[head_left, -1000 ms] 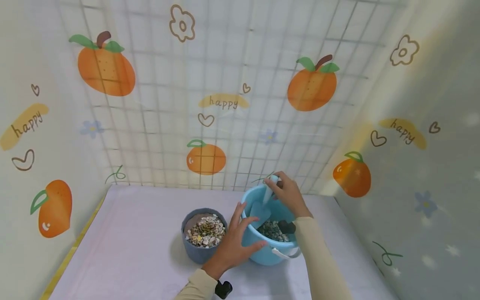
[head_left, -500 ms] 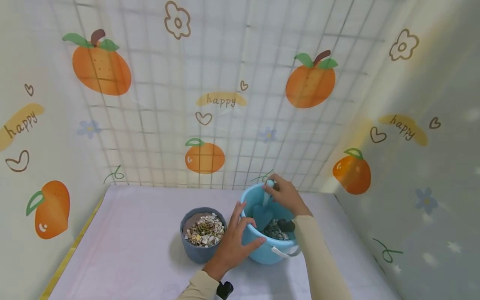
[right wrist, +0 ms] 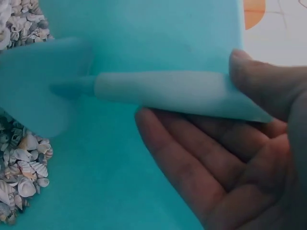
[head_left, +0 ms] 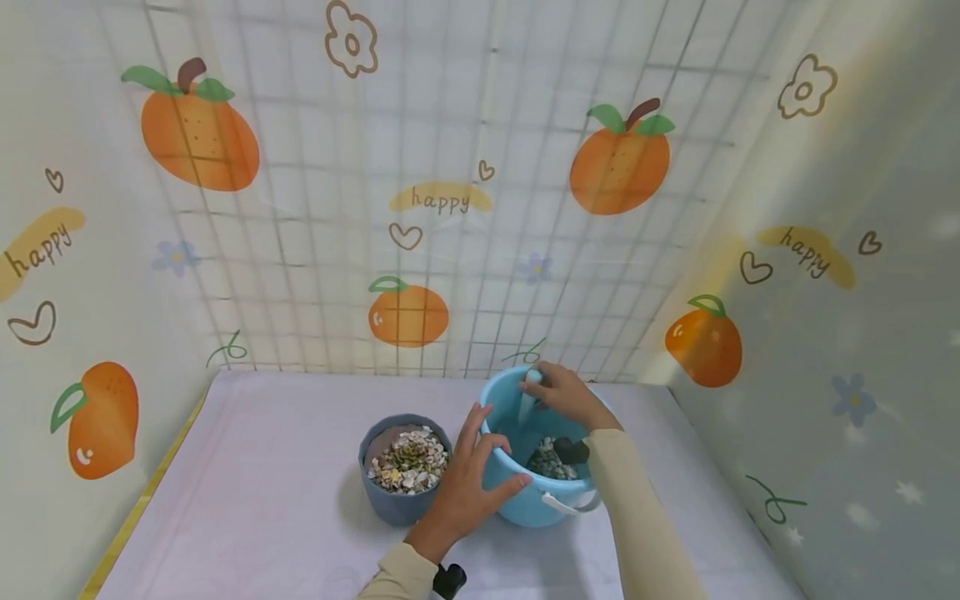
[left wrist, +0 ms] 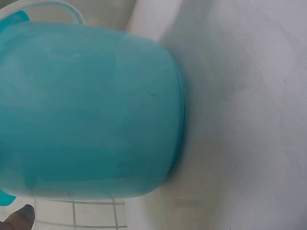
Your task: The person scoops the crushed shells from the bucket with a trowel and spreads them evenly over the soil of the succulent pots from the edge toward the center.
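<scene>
A light-blue bucket point(head_left: 534, 510) stands tilted-looking on the table, with small seashells point(right wrist: 26, 175) lying in its bottom. My right hand point(head_left: 572, 398) reaches over the far rim and grips the pale handle of a blue shovel point(right wrist: 163, 90) between thumb and fingers. The shovel's blade point(right wrist: 41, 91) points down at the shells and overlaps them in the right wrist view. On the near left side, my left hand point(head_left: 467, 492) holds the bucket's rim, index finger bent over it and thumb on the outer wall. One fingertip point(left wrist: 24, 216) shows by the bucket in the left wrist view.
To the left stands a grey-blue round pot point(head_left: 401, 507) with pale shell-like pieces point(head_left: 415, 458) inside. The bucket's white handle point(head_left: 561, 505) hangs down at its front. Behind the lilac-white table point(head_left: 285, 467), a fruit-printed curtain point(head_left: 315, 250) hangs over a wire grid.
My right hand has lowered slightly with the shovel, so its blade sits deeper in the bucket. My left index finger has bent down onto the rim. The head view has shifted a little.
</scene>
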`<state>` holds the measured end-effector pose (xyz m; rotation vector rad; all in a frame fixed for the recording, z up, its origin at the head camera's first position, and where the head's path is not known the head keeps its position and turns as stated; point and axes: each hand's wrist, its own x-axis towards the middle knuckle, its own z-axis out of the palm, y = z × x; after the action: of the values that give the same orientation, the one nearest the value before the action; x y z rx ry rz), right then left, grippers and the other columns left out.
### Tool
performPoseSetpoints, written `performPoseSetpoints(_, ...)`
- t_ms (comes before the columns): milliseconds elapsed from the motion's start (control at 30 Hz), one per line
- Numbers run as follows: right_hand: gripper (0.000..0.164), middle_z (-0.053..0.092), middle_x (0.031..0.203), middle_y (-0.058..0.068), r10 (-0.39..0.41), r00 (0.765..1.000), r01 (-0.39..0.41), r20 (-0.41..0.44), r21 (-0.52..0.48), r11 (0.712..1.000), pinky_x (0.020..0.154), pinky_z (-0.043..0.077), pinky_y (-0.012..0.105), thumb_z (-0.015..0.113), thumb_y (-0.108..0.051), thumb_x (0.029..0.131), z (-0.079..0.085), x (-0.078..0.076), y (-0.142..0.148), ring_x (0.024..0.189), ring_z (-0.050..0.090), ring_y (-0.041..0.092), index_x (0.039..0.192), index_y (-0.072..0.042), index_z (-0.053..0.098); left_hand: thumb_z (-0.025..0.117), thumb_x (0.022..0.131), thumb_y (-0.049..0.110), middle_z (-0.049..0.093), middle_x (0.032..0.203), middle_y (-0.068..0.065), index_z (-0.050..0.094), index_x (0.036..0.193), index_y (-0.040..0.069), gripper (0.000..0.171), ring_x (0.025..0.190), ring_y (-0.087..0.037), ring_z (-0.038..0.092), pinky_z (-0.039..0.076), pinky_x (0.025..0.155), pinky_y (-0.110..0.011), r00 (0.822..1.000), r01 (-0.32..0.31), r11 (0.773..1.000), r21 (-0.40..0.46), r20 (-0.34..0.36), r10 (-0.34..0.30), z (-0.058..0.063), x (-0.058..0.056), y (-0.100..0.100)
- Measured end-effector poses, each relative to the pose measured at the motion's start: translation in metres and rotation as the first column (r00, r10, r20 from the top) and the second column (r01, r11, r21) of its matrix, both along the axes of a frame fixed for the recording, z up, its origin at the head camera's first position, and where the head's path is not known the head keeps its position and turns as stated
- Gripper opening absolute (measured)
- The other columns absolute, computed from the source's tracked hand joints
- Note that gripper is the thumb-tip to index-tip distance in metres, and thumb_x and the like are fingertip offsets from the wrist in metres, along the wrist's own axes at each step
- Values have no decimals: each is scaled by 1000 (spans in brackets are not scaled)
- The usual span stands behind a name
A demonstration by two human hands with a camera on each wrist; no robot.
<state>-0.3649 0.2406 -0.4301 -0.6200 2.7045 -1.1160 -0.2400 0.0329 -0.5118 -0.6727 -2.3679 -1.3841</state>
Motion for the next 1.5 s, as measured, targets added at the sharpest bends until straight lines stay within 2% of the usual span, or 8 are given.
performPoseSetpoints(167, 29, 60, 95, 15, 31, 998, -33, 49, 25, 999, 83, 51, 51, 57, -31, 102, 0, 1, 1, 92, 67, 30, 100, -2, 55, 60, 89, 64, 13, 161, 3, 50, 105, 31, 38, 148, -19, -1, 31, 104, -62, 1000, 3, 1000, 2, -3, -3, -1, 0, 1)
performPoseSetpoints(367, 34, 64, 104, 5, 47, 994, -56, 96, 96, 994, 86, 49, 54, 55, -36, 101, -2, 2, 1, 87, 69, 25, 119, -7, 57, 60, 89, 63, 14, 161, 1, 51, 106, 28, 40, 148, -20, -1, 31, 104, -62, 1000, 6, 1000, 5, -17, -6, 1, 0, 1)
performPoseSetpoints(533, 39, 62, 104, 7, 78, 987, -88, 138, 71, 994, 85, 49, 54, 55, -37, 101, 0, 4, 1, 85, 69, 32, 121, -3, 55, 59, 89, 64, 13, 162, 2, 50, 105, 32, 37, 148, -17, -3, 31, 105, -60, 1000, 5, 1000, -5, 1, -5, 3, 2, 0)
performPoseSetpoints(667, 35, 61, 104, 8, 73, 987, -83, 140, 65, 994, 85, 49, 54, 54, -32, 102, 0, 5, 2, 85, 68, 33, 121, -2, 54, 60, 89, 62, 14, 162, -1, 52, 107, 28, 39, 148, -21, -1, 31, 104, -62, 1000, 20, 1000, 1, 4, -20, 5, 3, 1)
performPoseSetpoints(800, 25, 61, 99, 12, 71, 987, -79, 146, 50, 996, 82, 51, 52, 53, -25, 104, 0, 6, 2, 85, 68, 34, 111, -1, 54, 60, 89, 63, 13, 162, 0, 53, 108, 26, 42, 148, -19, -2, 31, 104, -62, 1000, 23, 1000, -5, 15, -23, 5, 2, 1)
performPoseSetpoints(967, 26, 59, 91, 17, 68, 982, -74, 176, 29, 997, 78, 53, 52, 53, -24, 104, -1, 8, 1, 85, 67, 38, 95, 0, 51, 59, 89, 64, 13, 162, 3, 53, 108, 26, 44, 147, -14, -4, 32, 104, -61, 1000, 9, 1000, -10, 10, -9, 2, 1, 1)
performPoseSetpoints(1267, 33, 64, 97, 10, 37, 985, -45, 170, 46, 998, 85, 49, 56, 49, -27, 105, -1, 7, -1, 80, 68, 28, 122, 1, 51, 59, 89, 64, 13, 162, 4, 51, 106, 31, 38, 148, -17, -3, 31, 104, -62, 1000, 8, 1000, -2, 12, -8, -1, 1, 1)
performPoseSetpoints(1500, 36, 61, 98, 10, -4, 986, 0, 165, 19, 1000, 86, 47, 53, 48, -34, 105, -1, 7, 0, 80, 67, 26, 117, 0, 52, 58, 89, 65, 12, 162, 5, 50, 107, 30, 40, 147, -13, -5, 31, 104, -62, 1000, -3, 1000, -16, 16, 4, -1, 2, 2)
